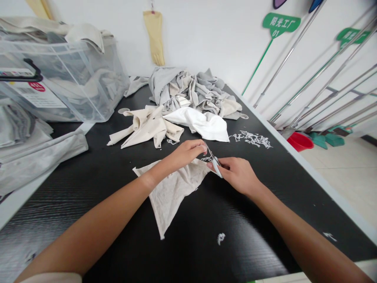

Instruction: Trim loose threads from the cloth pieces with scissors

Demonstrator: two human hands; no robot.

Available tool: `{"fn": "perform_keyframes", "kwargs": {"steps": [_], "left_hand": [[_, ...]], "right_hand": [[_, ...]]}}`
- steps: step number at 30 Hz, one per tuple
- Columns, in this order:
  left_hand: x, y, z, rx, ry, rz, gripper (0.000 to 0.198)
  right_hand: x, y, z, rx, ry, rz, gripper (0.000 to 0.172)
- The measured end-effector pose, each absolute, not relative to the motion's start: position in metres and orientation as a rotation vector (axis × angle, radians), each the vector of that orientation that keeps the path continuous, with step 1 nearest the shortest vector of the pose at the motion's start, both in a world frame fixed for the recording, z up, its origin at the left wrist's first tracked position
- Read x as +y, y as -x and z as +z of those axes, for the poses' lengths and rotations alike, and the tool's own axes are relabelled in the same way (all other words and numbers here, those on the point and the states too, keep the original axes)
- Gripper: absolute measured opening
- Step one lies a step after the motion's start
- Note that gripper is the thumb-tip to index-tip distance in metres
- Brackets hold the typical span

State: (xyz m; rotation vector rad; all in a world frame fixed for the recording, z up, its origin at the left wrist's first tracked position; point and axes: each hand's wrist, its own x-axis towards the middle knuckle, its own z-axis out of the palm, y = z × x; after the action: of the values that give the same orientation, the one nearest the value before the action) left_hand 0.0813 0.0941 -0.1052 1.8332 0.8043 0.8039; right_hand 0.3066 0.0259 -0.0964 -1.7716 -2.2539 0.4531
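In the middle of the table, my left hand [193, 149] is closed in a pinch, with a thin white thread [201, 146] at its fingertips. My right hand [235, 171] is closed around the grey-handled scissors [217, 167], whose blades point up toward the left fingertips. Below both hands a light beige cloth [176, 192] lies partly on the table, one point toward me. Its upper corner reaches the scissors and right fingertips; my left hand and forearm cover part of it.
Behind lie a white cloth [203, 122], beige cloths [144, 127] and a grey cloth heap [182, 86]. Thread scraps [253, 138] sit at right, a small tuft [220, 238] nearer me. A clear plastic bin [85, 82] stands left, beside folded cloths [44, 157] on the black table [118, 228].
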Motion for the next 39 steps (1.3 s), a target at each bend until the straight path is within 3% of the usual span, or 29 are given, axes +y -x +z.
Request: {"fn": "perform_keyframes", "kwargs": {"steps": [15,39], "left_hand": [[0.1,-0.076,-0.104,0.775,-1.785,0.69,0.027],[0.1,-0.083,-0.12,0.892,-1.995,0.87,0.022]], "right_hand": [[0.028,-0.311,-0.102,-2.207,1.761,0.501,0.065],[0.028,-0.303,-0.106,-2.226,1.81,0.403,0.062]]}}
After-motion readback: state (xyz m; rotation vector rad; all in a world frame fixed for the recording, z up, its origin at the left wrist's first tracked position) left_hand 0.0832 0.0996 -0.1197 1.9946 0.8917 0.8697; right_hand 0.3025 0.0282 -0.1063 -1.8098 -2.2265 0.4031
